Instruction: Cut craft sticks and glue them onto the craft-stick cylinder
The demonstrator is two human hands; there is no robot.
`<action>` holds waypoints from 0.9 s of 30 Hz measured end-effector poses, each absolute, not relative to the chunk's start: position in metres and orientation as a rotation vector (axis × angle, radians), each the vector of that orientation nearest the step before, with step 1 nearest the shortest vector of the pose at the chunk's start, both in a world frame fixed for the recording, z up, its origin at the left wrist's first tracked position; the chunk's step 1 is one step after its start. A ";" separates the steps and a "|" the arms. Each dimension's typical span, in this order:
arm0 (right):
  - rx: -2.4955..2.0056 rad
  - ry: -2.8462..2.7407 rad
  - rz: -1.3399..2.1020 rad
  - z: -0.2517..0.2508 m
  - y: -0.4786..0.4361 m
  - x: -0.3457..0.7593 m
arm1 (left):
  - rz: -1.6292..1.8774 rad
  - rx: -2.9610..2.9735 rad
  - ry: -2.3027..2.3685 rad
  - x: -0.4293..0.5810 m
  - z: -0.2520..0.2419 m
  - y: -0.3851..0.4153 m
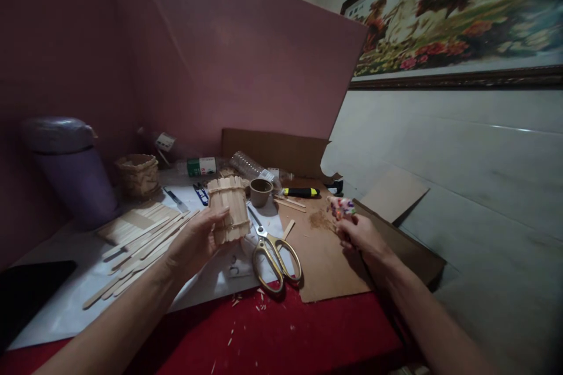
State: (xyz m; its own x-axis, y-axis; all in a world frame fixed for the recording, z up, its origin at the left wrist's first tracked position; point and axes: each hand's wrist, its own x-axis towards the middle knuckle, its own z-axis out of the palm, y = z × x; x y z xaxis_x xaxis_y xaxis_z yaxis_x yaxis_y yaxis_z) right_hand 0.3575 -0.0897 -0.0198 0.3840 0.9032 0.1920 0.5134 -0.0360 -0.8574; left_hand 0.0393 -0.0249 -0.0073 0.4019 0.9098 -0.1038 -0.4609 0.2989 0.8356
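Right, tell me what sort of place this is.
Probably a craft table in a home: the left hand holds a container of wooden sticks, scissors lie nearby, and a framed picture hangs on the wall.

- One head-worn view looks forward and down over the red table (281,337).
- It is close: left hand (200,240) and right hand (363,237) at mid-height, pink panel (229,53) beyond.

Through my feed, a pink wall (229,53) stands behind the red table's far edge; past its right edge I see a pale wall (475,140), a framed painting (457,23) and dim light.
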 end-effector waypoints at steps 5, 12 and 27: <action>-1.308 -1.114 0.787 0.018 -0.108 0.328 | 0.988 0.828 0.663 0.041 -0.006 -0.025; -1.170 -1.352 1.232 0.020 -0.135 0.260 | 0.955 0.894 0.555 0.041 -0.017 -0.027; -1.255 -1.388 1.236 0.017 -0.128 0.236 | 0.897 1.054 0.357 0.044 -0.020 -0.028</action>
